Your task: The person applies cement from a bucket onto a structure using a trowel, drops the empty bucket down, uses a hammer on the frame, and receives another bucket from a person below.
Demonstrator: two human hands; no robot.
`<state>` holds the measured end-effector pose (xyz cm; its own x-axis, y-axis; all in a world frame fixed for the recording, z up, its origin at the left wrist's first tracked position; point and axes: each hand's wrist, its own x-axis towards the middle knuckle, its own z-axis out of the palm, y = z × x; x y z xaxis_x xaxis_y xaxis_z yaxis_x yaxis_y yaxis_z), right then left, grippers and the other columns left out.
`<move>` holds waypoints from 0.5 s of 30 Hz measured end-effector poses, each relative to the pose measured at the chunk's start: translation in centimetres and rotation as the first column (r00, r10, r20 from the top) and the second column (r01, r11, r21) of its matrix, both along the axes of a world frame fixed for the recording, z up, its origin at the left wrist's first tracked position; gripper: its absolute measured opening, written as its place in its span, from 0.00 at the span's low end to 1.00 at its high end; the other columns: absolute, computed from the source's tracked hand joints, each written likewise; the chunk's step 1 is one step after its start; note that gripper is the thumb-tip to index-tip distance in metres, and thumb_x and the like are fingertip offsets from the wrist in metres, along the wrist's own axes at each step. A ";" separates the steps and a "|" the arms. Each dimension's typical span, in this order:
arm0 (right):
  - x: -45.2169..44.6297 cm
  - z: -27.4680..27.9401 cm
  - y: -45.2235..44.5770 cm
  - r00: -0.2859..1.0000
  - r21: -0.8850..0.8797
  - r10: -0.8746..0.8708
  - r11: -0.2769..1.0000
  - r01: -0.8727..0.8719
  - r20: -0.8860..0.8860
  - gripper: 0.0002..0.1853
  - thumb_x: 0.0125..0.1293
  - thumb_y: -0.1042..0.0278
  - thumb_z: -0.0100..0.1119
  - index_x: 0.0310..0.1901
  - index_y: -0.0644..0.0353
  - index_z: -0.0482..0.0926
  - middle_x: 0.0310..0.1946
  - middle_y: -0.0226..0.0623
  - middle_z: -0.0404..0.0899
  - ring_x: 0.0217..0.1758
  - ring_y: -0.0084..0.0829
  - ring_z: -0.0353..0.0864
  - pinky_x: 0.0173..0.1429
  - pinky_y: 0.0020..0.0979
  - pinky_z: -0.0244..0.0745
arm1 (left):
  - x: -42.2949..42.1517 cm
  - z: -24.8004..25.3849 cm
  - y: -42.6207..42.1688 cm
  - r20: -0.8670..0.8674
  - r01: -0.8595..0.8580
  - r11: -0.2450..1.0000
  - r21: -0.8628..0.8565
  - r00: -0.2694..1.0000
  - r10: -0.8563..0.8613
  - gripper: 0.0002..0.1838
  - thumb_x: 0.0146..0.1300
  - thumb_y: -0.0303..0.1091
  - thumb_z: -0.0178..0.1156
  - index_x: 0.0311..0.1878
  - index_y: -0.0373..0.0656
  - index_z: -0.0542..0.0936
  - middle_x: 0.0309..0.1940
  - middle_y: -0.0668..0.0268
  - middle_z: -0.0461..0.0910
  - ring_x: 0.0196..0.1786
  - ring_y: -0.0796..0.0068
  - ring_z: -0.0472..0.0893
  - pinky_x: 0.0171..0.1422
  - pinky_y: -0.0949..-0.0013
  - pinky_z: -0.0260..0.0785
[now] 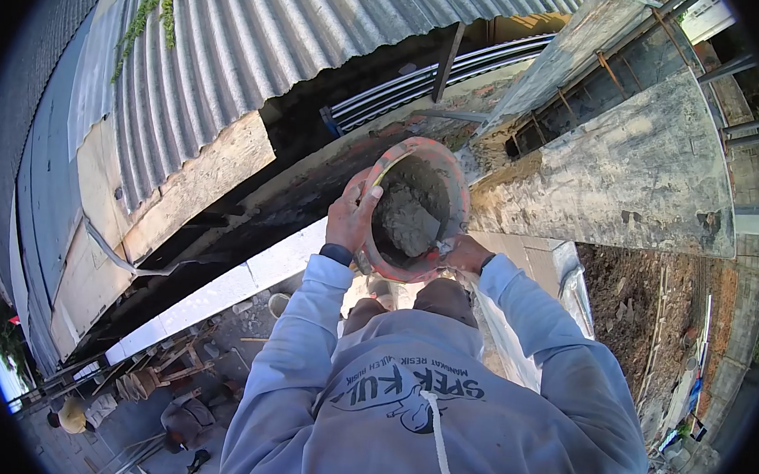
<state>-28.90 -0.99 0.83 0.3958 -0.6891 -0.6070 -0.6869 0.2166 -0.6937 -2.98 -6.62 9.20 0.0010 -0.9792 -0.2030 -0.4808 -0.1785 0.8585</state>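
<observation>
A worn reddish bucket (pixel 462 190) is held out in front of my body, its mouth facing up toward the camera. Inside lies a lump of grey wet concrete (pixel 408 221), and more of it coats the inner wall. My left hand (pixel 351 220) grips the bucket's left rim, thumb along the top edge. On the lower right side, my right hand (pixel 464 253) is closed on the rim, its fingertips partly hidden. The bucket's underside cannot be seen.
Formwork boards (pixel 610 164) with rusty rebar (pixel 611 73) inside stand beyond the bucket to the right. A corrugated roof (pixel 261 39) slopes at upper left. Far below, a person (pixel 186 421) is among timber and debris. Bare soil (pixel 623 308) lies at right.
</observation>
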 end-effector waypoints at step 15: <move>-6.1 10.4 2.9 0.887 0.240 -0.444 0.881 0.407 0.127 0.10 0.56 0.72 0.64 0.36 0.67 0.76 0.18 0.33 0.75 0.15 0.25 0.74 0.21 0.27 0.66 | 4.4 -1.5 0.9 -0.067 -0.125 0.992 0.023 0.990 0.127 0.25 0.67 0.48 0.52 0.55 0.33 0.76 0.43 0.59 0.81 0.46 0.74 0.77 0.54 0.71 0.67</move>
<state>-34.96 1.96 11.20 0.2029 -0.6854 -0.6993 -0.3698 0.6076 -0.7029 1.37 -5.72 7.69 0.1096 -0.9681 -0.2254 -0.3935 -0.2505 0.8846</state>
